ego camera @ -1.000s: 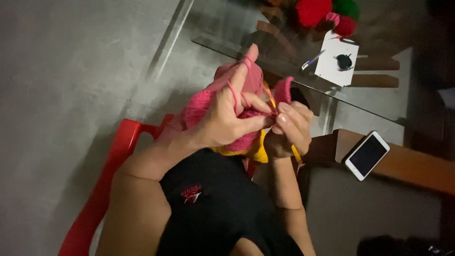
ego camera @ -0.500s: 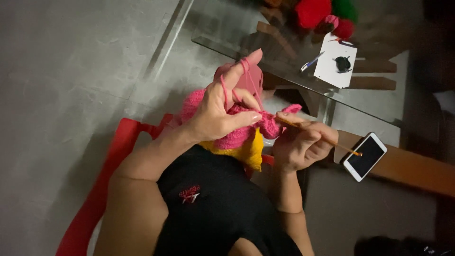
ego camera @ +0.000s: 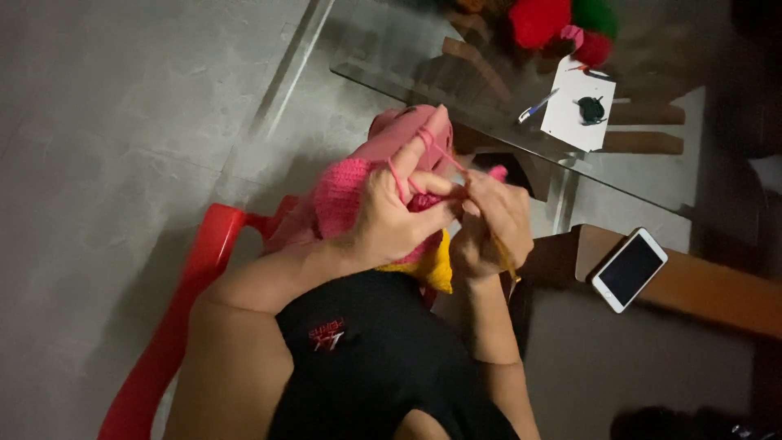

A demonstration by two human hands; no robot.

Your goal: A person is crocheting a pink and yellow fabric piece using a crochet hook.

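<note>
Pink knit (ego camera: 342, 191) sits clamped in the left hand (ego camera: 391, 220), yarn (ego camera: 444, 159) looped over its fingers, while the right hand (ego camera: 489, 224) pinches a hook beside it; steady yarn tension likely keeps stitches even.

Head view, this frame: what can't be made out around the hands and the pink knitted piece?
- Tool in the right hand: too thin and dim to identify.
- Pink knitted piece: its lower part is covered by the left hand.
- Yarn balls: cut off by the top edge.
- Small dark item on the white paper: too small.
</note>
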